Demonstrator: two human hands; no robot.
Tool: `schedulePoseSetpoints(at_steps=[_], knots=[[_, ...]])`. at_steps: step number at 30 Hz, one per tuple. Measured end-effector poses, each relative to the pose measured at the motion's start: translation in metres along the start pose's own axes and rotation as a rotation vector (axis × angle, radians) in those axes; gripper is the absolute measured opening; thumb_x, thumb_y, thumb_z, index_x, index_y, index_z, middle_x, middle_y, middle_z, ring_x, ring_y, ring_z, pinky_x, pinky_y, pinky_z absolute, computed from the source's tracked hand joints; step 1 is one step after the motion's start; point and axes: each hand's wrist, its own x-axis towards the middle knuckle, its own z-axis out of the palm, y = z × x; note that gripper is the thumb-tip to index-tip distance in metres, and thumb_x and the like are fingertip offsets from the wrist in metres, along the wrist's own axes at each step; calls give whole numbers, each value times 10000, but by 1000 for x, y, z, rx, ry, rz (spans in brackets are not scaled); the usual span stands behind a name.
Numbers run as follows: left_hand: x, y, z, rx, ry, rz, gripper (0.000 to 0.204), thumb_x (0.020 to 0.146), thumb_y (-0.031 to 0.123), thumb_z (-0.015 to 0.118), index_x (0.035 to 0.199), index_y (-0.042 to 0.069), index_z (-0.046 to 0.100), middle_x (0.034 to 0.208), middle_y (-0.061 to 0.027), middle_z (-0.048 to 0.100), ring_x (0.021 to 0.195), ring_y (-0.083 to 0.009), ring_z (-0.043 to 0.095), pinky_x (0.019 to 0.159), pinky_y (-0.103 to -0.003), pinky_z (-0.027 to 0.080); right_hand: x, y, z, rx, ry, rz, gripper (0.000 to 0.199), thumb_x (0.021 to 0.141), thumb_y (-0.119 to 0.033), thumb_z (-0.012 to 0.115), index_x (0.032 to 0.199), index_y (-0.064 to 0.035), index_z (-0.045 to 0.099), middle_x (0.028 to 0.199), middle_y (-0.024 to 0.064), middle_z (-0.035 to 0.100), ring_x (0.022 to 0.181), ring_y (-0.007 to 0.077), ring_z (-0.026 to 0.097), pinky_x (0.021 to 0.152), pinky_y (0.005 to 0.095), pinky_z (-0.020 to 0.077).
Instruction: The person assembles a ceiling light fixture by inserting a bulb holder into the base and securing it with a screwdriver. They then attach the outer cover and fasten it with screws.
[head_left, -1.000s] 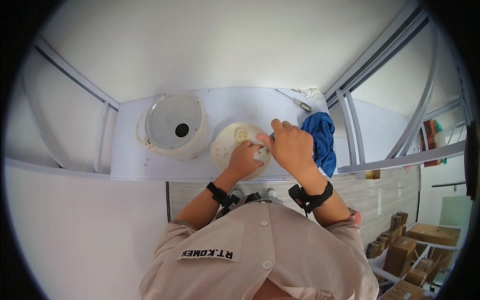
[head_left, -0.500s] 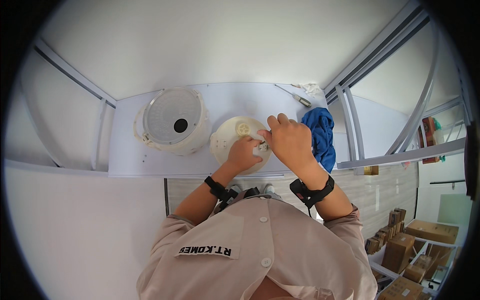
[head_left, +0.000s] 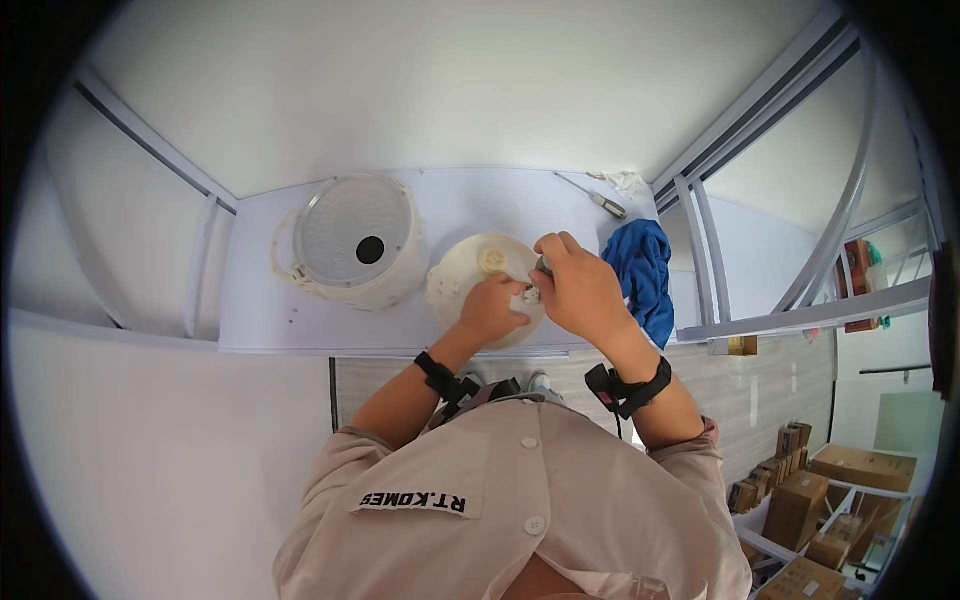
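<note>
A round cream lid-like disc (head_left: 458, 268) lies on the table before me, with a round slotted cap (head_left: 491, 261) on its far side. My left hand (head_left: 492, 308) rests over the disc, its index fingertip against a small white fitting (head_left: 531, 295) and its thumb bent nearer to me. Over the disc's right side, my right hand (head_left: 585, 288) is closed around a grey-ended tool (head_left: 544, 265), mostly hidden by the fingers. The tool's lower end cannot be made out. Left of the disc stands a white pot-shaped appliance body (head_left: 390, 270) with a translucent top bearing a black circle.
A screwdriver (head_left: 607, 206) lies at the table's far right, beside crumpled white material (head_left: 628, 183). Bunched blue cloth (head_left: 640, 270) sits right of my right hand. Metal frame bars (head_left: 700, 250) rise at the table's right end. Cardboard boxes (head_left: 800, 500) stand at lower right.
The right hand's grip has turned slightly, and the grey end of the tool now shows beside the fingers. The left hand stays at the fitting. The whole view has shifted slightly.
</note>
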Motion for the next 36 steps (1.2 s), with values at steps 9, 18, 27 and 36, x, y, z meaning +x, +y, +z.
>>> schedulePoseSetpoints(at_steps=[9,18,27,36], knots=[[-5,3,4,48,38,13,534,676,275,921,1143,71,760,1082,-115,702,1021,-342,694,878,-460,572,-7,-15,-14,231,156,107,396,928,-53,752,1296,-29,607,1045,192,704,793,388,713,681,463,558],[-11,4,7,105,43,27,568,739,255,869,1272,94,761,1121,-103,679,1054,-326,670,905,-458,553,-29,-2,-17,338,271,86,387,950,-91,781,1300,-15,634,1045,162,727,734,284,682,660,361,562],[-22,18,15,155,132,-47,479,839,201,779,1301,82,740,1157,-128,673,1099,-350,648,954,-461,540,-54,31,-27,428,356,46,350,1013,-142,762,1309,-14,628,1107,138,735,903,189,689,731,292,544],[-44,42,-3,126,269,-106,337,884,170,789,1205,74,748,1144,-106,705,1067,-333,674,923,-452,566,-38,48,-21,630,336,-144,365,1019,-163,752,1305,16,615,1135,168,736,988,236,696,942,373,543]])
